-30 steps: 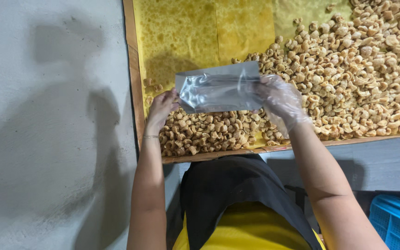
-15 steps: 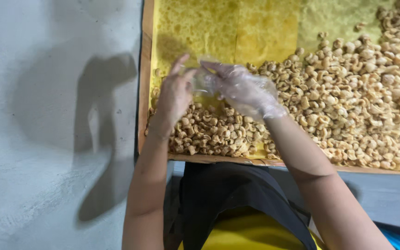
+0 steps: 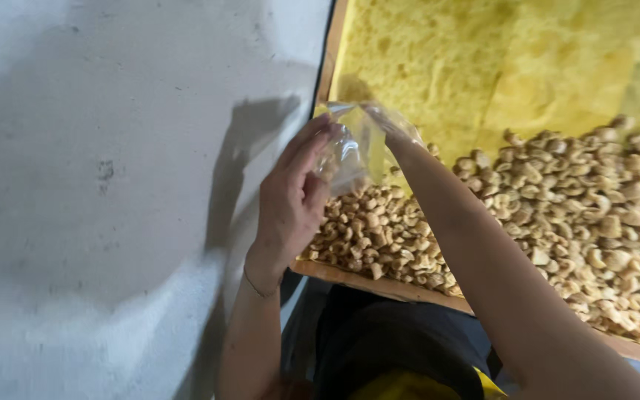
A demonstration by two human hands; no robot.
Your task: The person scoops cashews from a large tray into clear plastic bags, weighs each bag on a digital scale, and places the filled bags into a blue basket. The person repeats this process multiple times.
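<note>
My left hand (image 3: 290,200) pinches the edge of a clear plastic bag (image 3: 353,148) held open above the near left corner of a wooden tray (image 3: 379,285). My right hand (image 3: 401,133), in a thin clear glove, is pushed inside the bag, so its fingers are mostly hidden. Below both hands lies a heap of pale curled nuts (image 3: 557,200) on a yellow cloth (image 3: 483,67) lining the tray.
A grey concrete wall (image 3: 112,185) fills the left side, right beside the tray's left rim. My dark apron over a yellow garment (image 3: 401,355) shows beneath the tray's near edge. The nut heap spreads to the right.
The bag, earlier held flat and wide between both hands, is now opened up with my right hand inside it. The view has moved in closer and to the left.
</note>
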